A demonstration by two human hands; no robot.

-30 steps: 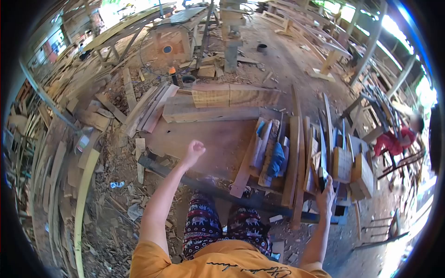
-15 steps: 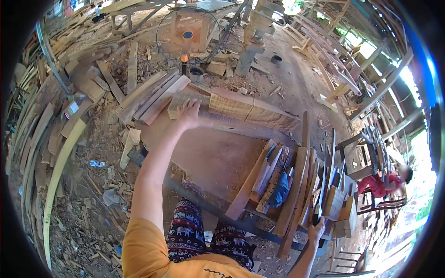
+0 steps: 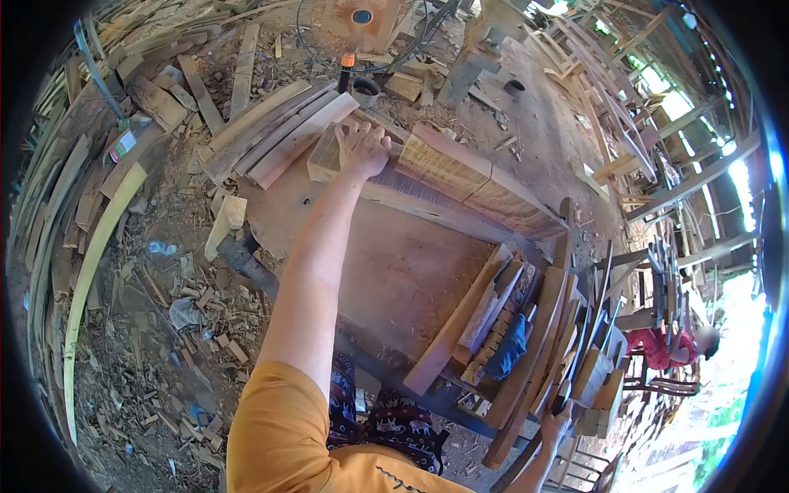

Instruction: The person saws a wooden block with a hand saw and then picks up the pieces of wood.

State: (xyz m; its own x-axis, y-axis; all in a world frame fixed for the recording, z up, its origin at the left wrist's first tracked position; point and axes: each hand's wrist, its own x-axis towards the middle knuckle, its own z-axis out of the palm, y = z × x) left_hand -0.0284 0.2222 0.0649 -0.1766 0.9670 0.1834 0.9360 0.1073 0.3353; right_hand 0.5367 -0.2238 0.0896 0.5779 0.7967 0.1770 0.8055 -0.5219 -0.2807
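Note:
My left hand (image 3: 363, 149) is on top of a thick wooden beam (image 3: 327, 156) at the far side of the worktable, its fingers bent over the far edge. Beside it, a lighter board (image 3: 448, 167) with a dark line across its grain lies along the beam's right part. Low on the right, my right hand (image 3: 556, 427) is closed around the dark end of a long thin tool (image 3: 562, 401); its kind I cannot make out. That hand is beside a row of upright and leaning wooden pieces (image 3: 534, 345).
A blue cloth (image 3: 508, 348) lies among wood pieces on the worktable (image 3: 403, 271). Planks (image 3: 304, 135) are stacked at its far left. A wire-guarded fan (image 3: 362, 16) stands beyond. Scraps cover the floor at left. A person in red (image 3: 662, 349) sits at far right.
My view has tilted, so the scene sits higher at the far side. My left hand has slid slightly away from me on the beam, its fingers now bent more. My right hand stays at the tool.

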